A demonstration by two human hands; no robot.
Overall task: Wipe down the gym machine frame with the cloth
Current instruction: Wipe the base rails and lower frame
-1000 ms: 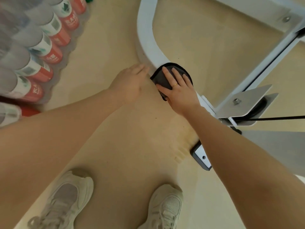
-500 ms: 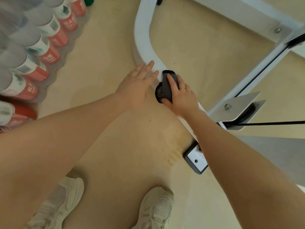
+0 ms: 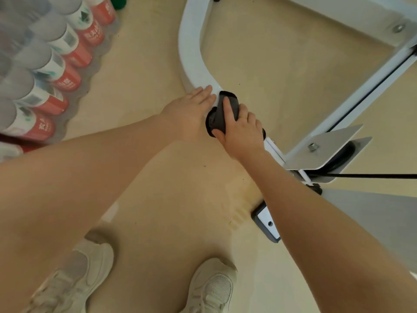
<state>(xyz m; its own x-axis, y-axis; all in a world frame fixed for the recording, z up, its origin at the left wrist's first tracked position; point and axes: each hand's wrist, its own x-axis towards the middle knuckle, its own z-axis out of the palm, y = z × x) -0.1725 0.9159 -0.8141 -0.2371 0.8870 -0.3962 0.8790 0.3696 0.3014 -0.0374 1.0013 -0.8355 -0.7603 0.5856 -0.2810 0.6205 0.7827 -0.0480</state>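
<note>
The white gym machine frame [image 3: 191,50] curves along the beige floor from the top centre down to the right. A dark grey cloth [image 3: 217,119] is bunched over the frame's lower bend. My right hand [image 3: 240,129] presses and grips this cloth against the tube, a ring on one finger. Just left of it, my left hand [image 3: 190,109] lies flat with fingers together, its fingertips touching the frame beside the cloth and holding nothing.
Rows of wrapped bottles with red labels [image 3: 56,64] fill the upper left. A grey pulley bracket [image 3: 331,147] with a black cable [image 3: 372,176] sits right of my hand. A floor foot plate [image 3: 267,222] lies below it. My shoes [image 3: 212,288] stand at the bottom.
The cloth went from spread flat to bunched up on the tube under my right hand. My left hand slid forward until its fingertips reached the frame.
</note>
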